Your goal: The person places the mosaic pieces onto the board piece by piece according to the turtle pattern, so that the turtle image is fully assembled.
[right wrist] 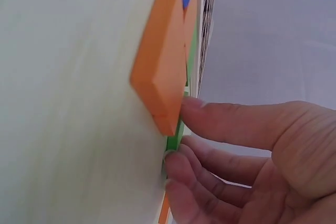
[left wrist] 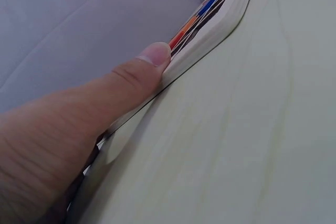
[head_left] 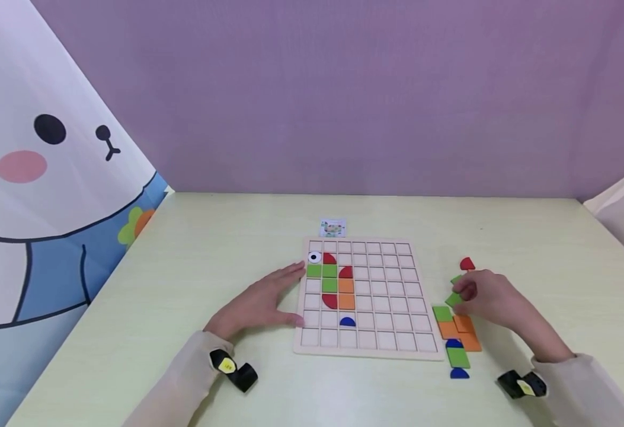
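Observation:
My left hand [head_left: 258,299] rests at the left edge of a white gridded board [head_left: 370,356], fingers spread and extended. In the left wrist view its thumb [left wrist: 128,82] presses against the board's side. On the grid lie a round eye piece [head_left: 314,257], green squares [head_left: 329,285], orange squares [head_left: 346,286], red quarter rounds [head_left: 330,301] and a blue half round [head_left: 348,322]. To the board's right, my right hand [head_left: 485,296] pinches a green square [head_left: 454,299] between thumb and fingers. The right wrist view shows this green piece [right wrist: 176,136] partly hidden behind an orange square [right wrist: 160,61].
Beside the board's right edge lie loose pieces: a green square [head_left: 442,314], orange squares [head_left: 470,341], blue half rounds [head_left: 459,373] and a red piece [head_left: 467,263]. A small picture card [head_left: 333,228] lies behind the board. A purple backdrop [head_left: 370,101] closes the table's far side.

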Demonstrator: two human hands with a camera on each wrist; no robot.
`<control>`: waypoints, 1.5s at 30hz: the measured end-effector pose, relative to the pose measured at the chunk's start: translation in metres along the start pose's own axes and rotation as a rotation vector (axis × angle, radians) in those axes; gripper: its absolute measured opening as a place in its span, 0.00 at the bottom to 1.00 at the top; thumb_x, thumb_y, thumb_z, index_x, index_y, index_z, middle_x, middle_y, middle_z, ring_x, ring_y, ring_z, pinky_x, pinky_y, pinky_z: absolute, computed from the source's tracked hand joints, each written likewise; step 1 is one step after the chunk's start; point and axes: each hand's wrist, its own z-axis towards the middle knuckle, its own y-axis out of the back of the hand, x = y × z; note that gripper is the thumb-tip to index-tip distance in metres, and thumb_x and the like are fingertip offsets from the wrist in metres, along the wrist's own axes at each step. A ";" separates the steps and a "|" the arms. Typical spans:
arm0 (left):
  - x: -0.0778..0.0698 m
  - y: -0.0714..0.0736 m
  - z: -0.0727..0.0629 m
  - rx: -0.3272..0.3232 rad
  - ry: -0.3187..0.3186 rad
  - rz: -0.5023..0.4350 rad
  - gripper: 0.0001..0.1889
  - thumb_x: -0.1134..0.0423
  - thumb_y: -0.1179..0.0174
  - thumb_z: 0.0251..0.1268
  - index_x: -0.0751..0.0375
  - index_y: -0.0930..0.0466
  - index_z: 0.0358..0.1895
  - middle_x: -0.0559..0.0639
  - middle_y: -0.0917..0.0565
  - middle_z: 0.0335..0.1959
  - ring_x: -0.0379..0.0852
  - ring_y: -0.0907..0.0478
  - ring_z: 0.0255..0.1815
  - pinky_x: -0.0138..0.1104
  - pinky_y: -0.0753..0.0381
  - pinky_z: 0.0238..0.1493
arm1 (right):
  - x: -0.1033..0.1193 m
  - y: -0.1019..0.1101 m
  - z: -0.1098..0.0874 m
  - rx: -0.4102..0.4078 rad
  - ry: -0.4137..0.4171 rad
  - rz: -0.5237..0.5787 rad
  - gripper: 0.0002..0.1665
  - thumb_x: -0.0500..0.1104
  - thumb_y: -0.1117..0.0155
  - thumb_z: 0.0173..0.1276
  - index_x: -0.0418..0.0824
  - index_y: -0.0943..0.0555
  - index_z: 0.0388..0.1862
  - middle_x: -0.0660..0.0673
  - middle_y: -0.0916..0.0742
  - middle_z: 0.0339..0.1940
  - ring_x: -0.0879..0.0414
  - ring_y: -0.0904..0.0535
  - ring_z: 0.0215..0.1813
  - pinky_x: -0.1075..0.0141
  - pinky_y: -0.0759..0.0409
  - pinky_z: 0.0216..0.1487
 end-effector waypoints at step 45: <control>-0.002 0.000 -0.001 -0.014 -0.015 0.002 0.53 0.35 0.34 0.47 0.53 0.47 0.75 0.44 0.48 0.77 0.49 0.52 0.78 0.48 0.44 0.74 | 0.054 0.000 0.023 -0.074 0.190 0.087 0.07 0.33 0.34 0.57 0.35 0.17 0.36 0.45 0.17 0.30 0.54 0.25 0.33 0.66 0.27 0.32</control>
